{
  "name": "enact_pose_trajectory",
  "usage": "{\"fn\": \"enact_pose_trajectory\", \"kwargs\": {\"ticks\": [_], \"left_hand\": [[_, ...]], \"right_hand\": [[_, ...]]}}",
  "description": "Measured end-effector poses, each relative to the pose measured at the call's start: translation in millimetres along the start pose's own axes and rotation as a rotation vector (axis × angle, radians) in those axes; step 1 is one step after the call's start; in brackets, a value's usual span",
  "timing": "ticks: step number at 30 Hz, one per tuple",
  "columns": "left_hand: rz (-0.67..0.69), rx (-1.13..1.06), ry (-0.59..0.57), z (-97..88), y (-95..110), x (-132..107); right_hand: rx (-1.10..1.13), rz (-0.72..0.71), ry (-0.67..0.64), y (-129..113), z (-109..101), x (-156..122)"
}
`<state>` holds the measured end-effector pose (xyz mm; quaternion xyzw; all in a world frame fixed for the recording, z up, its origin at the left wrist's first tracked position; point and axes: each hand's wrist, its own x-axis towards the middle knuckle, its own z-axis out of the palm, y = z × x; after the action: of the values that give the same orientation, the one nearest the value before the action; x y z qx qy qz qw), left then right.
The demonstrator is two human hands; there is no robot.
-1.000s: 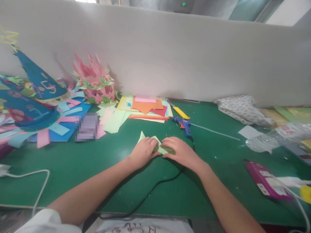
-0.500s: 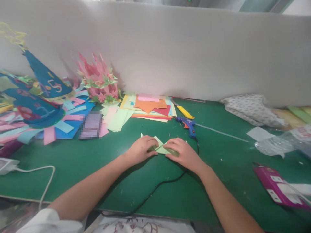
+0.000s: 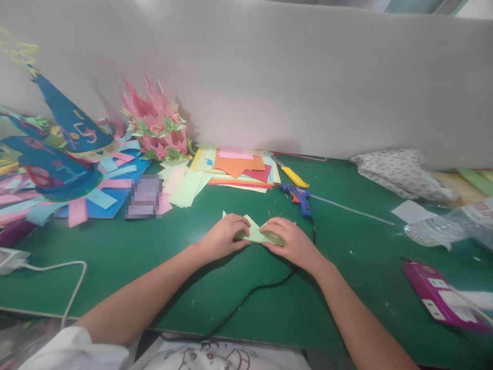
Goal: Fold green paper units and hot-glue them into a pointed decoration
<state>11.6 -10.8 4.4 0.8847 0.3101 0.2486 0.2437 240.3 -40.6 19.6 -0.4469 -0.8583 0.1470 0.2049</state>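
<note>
Head view: our left hand (image 3: 226, 234) and right hand (image 3: 291, 239), fingers (image 3: 242, 226) nearly closed, pinch folded green paper (image 3: 254, 233) nearer us than the glue gun (image 3: 304, 203); best we press its edges evenly.

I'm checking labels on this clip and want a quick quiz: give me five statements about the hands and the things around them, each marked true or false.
1. The left hand and right hand both touch the green paper. True.
2. The yellow knife lies farther back than the glue gun. True.
3. The right hand grips the glue gun. False: the glue gun lies on the table, untouched.
4. The pink crown stands right of the paper stack. False: it stands to the left.
5. The power strip lies right of both hands. True.
</note>
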Motion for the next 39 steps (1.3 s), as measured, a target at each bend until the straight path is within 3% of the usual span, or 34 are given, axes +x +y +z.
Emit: {"fn": "enact_pose_trajectory", "kwargs": {"ticks": [7,13,22,33,39], "left_hand": [[0.018,-0.015,-0.017,-3.4,0.5,-1.6],[-0.006,0.021,0.013,-0.4,3.5,-1.9],[0.080,0.085,-0.027,-3.9,8.0,-0.3],[0.004,0.128,0.040,2.5,7.6,2.7],[0.003,0.165,-0.080,0.7,13.4,6.0]], "right_hand": [[-0.004,0.001,-0.014,-2.1,-1.2,-0.3],[-0.012,0.018,0.054,-5.9,6.9,3.1],[0.003,0.075,0.045,-6.7,10.9,4.4],[0.058,0.094,0.071,-8.7,5.5,5.4],[0.046,0.097,0.089,-7.5,6.5,6.2]]}}
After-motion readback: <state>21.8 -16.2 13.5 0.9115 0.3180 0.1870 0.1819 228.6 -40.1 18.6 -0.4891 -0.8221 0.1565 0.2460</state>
